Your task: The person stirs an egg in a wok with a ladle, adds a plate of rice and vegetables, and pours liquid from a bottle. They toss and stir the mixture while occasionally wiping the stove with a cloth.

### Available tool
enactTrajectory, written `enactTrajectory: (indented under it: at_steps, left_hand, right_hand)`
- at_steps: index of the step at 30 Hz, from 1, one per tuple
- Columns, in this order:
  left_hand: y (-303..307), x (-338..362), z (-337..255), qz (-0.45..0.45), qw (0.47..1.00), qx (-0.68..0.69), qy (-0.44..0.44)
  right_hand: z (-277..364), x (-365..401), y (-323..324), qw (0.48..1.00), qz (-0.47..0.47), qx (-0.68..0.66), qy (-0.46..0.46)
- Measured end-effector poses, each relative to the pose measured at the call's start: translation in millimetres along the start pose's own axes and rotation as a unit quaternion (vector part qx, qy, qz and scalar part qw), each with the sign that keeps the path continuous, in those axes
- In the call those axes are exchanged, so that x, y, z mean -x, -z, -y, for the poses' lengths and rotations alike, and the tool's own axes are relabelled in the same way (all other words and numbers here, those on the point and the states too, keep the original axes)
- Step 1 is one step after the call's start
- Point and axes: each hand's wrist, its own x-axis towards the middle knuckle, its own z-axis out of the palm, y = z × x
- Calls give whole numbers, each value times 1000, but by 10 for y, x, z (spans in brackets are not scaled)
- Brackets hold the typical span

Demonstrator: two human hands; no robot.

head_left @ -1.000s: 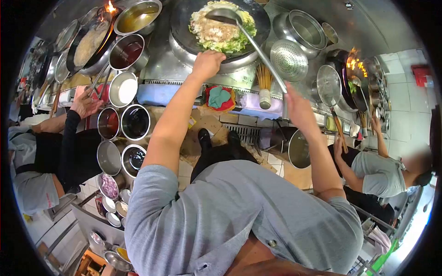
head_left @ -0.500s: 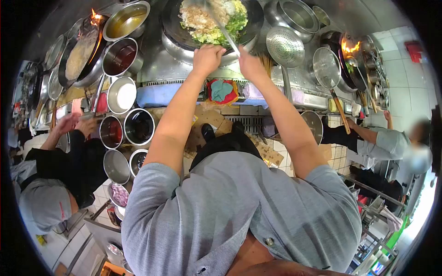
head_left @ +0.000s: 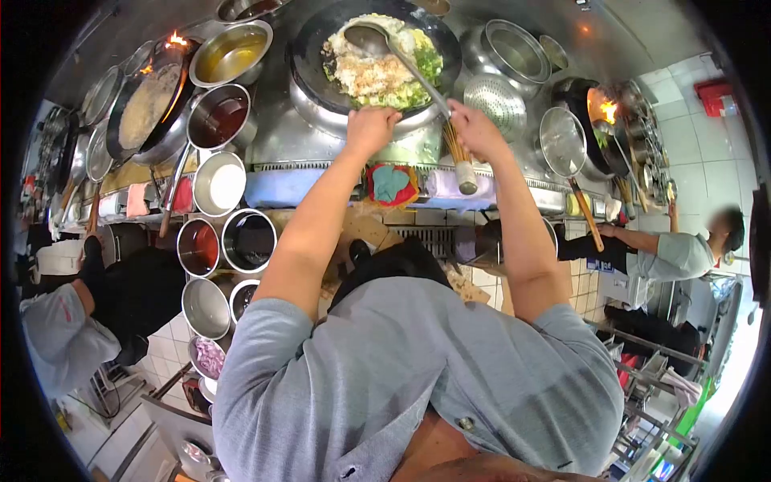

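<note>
steadying a big wok (head_left: 307, 60) with one hand, ladle (head_left: 368, 40) in the other

from where i stand, the left hand (head_left: 372, 132) of the person in the grey shirt is curled closed on the near rim of the wok, knuckles up. the right hand (head_left: 479, 133), to the right of it, is wrapped narrow around the ladle's long metal handle, which slants up and away to the left. the round bowl of the ladle is over the far part of the food (head_left: 365, 74), a heap of pale, rice-like grains, browned in places, with chopped greens along the right and near sides. whether the bowl touches the heap, i cannot tell.

just below the right hand is a bamboo brush (head_left: 463, 170), near a perforated skimmer (head_left: 494, 104). a teal cloth (head_left: 389, 184) lies on a red cloth (head_left: 409, 193) on the ledge in front of the person, between a blue cloth (head_left: 281, 186) and a pale lilac one.

off to the left, a bowl of yellow liquid (head_left: 231, 55) sits above a pot of dark red liquid (head_left: 222, 119), and a pot with something white (head_left: 219, 184) comes next. over on the right, a co-worker (head_left: 683, 255) is near another wok (head_left: 572, 96), where flames show.
</note>
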Motion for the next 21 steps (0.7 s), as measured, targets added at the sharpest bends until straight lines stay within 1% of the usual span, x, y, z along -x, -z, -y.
enactTrajectory:
  at_steps: [1,2,4,5,6,8,9,11,13,14,15,16,17,19,21]
  left_hand:
    - [-16,44,-3,-6,1000,6,-7]
    - [-31,48,2,-6,1000,4,-8]
    - [-62,51,15,-22,1000,18,-3]
    - [-54,62,11,-18,1000,18,-1]
    - [-36,49,6,-15,1000,10,-2]
    - [-34,68,-22,-10,1000,4,-3]
    - [-42,64,-23,-22,1000,4,-2]
    - [-39,44,-27,-34,999,8,-3]
    - [2,66,-31,-9,1000,-10,-9]
    - [-10,70,-22,-8,1000,-8,-10]
    - [-34,90,-14,-2,1000,-2,-11]
    - [-21,54,11,-3,1000,1,-9]
    - [4,15,33,-6,1000,-1,-9]
    - [-12,53,25,-4,1000,2,-12]
    - [5,54,21,16,1000,-1,-20]
  right_hand:
    - [-5,-119,16,994,-51,51,80]
    - [24,-184,-39,994,-52,50,81]
    - [176,-313,-300,958,-200,144,149]
    - [216,-382,-458,964,-179,171,100]
    - [267,-317,-572,970,-147,179,69]
    - [-207,-520,-861,964,-77,240,81]
    - [-225,-450,-743,964,-76,241,82]
    - [-280,-191,-284,960,-69,233,138]
    - [-18,334,142,958,-109,209,161]
    - [-27,557,225,958,-110,210,159]
    - [-52,779,282,960,-108,224,130]
    - [-31,831,317,959,-108,238,107]
    - [-116,695,207,959,-109,238,111]
    - [-511,297,-241,961,-45,267,52]
    - [-566,-130,-446,960,-59,251,112]
